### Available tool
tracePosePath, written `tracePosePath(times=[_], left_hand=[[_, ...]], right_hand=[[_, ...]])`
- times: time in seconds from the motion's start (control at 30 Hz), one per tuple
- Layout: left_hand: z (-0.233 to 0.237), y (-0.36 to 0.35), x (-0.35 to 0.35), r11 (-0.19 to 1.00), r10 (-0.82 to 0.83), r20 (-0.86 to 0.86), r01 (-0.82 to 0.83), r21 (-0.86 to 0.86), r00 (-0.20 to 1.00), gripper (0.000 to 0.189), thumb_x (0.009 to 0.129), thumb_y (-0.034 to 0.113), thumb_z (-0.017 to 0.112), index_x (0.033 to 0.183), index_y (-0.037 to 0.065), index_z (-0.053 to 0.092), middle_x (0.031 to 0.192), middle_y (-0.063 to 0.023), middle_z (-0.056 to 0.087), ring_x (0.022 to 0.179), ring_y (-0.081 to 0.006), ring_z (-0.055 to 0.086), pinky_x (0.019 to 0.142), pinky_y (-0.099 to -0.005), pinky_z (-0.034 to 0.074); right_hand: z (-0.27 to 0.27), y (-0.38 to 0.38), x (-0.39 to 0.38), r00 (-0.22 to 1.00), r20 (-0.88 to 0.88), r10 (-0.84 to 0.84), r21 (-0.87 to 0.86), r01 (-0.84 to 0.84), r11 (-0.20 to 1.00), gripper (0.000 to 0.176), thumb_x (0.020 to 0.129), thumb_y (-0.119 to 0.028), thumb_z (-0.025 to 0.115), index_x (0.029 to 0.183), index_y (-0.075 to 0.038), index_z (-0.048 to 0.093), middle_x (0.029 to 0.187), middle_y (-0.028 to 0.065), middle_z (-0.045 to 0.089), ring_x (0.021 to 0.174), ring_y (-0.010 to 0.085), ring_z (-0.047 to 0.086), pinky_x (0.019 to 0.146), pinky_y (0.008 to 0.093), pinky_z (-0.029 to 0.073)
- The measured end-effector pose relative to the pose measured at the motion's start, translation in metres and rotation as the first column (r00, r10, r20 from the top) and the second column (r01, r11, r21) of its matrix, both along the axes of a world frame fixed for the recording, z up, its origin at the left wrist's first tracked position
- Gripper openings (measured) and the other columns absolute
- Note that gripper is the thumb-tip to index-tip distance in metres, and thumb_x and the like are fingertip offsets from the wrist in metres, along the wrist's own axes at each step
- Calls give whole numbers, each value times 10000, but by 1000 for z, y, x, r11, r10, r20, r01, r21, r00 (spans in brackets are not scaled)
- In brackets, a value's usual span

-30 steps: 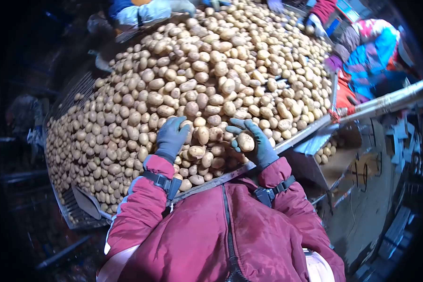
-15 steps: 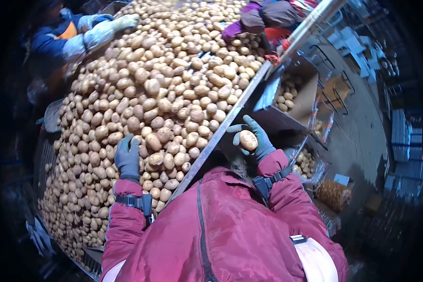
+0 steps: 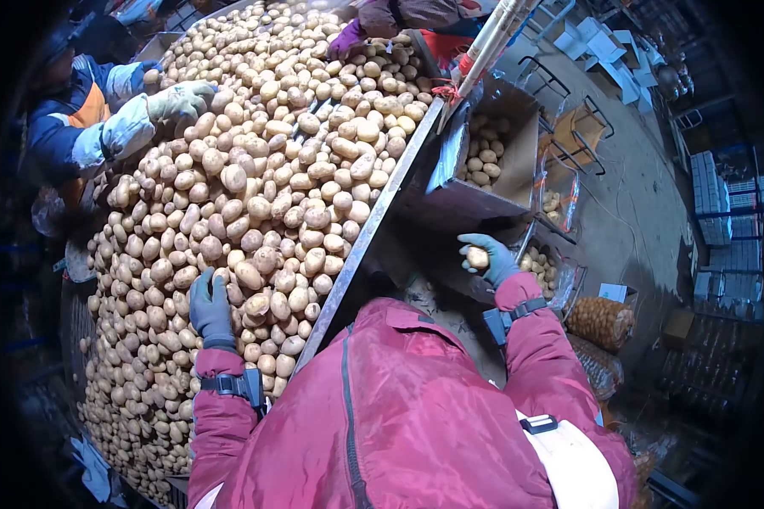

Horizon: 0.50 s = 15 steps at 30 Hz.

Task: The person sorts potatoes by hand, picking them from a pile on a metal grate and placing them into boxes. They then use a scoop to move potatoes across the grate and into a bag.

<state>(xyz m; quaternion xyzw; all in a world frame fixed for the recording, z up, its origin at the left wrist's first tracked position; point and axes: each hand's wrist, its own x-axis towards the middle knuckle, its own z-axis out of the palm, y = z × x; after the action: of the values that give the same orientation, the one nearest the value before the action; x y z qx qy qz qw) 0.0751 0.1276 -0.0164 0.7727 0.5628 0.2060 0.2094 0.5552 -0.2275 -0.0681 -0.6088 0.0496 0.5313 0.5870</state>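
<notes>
A wide heap of potatoes point(image 3: 255, 208) fills the sorting table before me. My left hand point(image 3: 210, 312), in a grey-blue glove, rests on the near part of the heap, its fingers apart and touching potatoes, with nothing visible held. Off to the right, beyond the table's metal edge point(image 3: 373, 229), my right hand point(image 3: 501, 265) grips a single potato point(image 3: 478, 257) between thumb and fingers. That hand is near a lined container of potatoes point(image 3: 539, 267).
A cardboard box point(image 3: 518, 182) with potatoes stands right of the table. Behind it are a wire-handled trolley point(image 3: 581, 131) and a filled net sack point(image 3: 601, 321). One co-worker's gloved hand point(image 3: 181, 102) works at the far left; another's purple glove point(image 3: 348, 38) reaches in at the top.
My right hand has moved right and slightly down with the potato, away from the table edge towards the containers. The view has shifted; my left hand stays on the heap.
</notes>
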Motion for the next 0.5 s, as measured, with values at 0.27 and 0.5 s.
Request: tracePosePath(times=[0.27,0.5], left_hand=[[-11,4,-3,1000,5,1,-5,-9,1000,355,971,268,626,1221,23,680,1161,-150,670,1093,-291,622,978,-392,482],[-14,5,-5,1000,-6,24,6,-9,1000,368,971,290,634,1219,22,680,1142,-152,671,1059,-281,626,953,-386,488]], right_hand=[[8,-65,41,964,-166,-209,-66,200,978,399,952,-321,645,1263,-72,658,978,116,717,735,273,693,654,402,595],[-8,-105,39,969,-41,-242,27,243,970,433,951,-157,643,1366,-52,578,1209,145,661,1035,283,677,895,457,579]])
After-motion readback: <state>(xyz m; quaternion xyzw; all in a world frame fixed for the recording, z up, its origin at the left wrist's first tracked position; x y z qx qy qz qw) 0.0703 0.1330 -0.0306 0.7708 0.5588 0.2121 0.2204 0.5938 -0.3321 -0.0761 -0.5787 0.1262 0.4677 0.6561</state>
